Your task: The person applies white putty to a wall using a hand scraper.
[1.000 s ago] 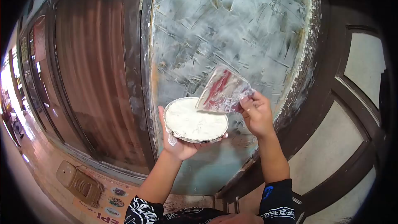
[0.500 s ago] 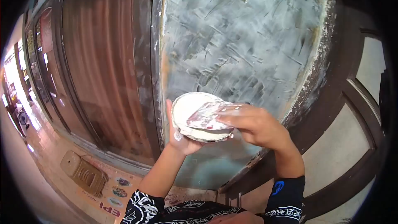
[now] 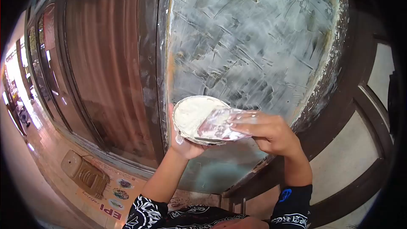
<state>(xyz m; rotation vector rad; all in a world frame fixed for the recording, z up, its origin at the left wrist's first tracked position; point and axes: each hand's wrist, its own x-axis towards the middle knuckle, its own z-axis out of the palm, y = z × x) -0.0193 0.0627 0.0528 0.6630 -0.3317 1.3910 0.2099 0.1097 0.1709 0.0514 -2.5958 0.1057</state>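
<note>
My left hand [image 3: 185, 146] holds a round tub [image 3: 179, 130] from below and the side, its fingers partly hidden behind it. Creamy white paste [image 3: 194, 111] fills the tub near the rim. A flat, paste-smeared scraper [image 3: 217, 124] lies over the right part of the tub's top. Closed on the scraper's right end is my right hand [image 3: 268, 131], with white smears on its fingers. Behind both hands stands a grey-green wall panel [image 3: 254, 51] with streaky, patchy white smears.
Left of the panel is a dark-framed glass door [image 3: 106, 59] with a brownish curtain behind it. A brown plastic stool [image 3: 86, 174] lies on the floor at lower left, by a printed banner [image 3: 112, 201]. A dark wooden frame with pale panels [image 3: 349, 142] stands at right.
My right hand has moved slightly right and down with the scraper, uncovering more of the paste. The tub is tilted a little differently in my left hand.
</note>
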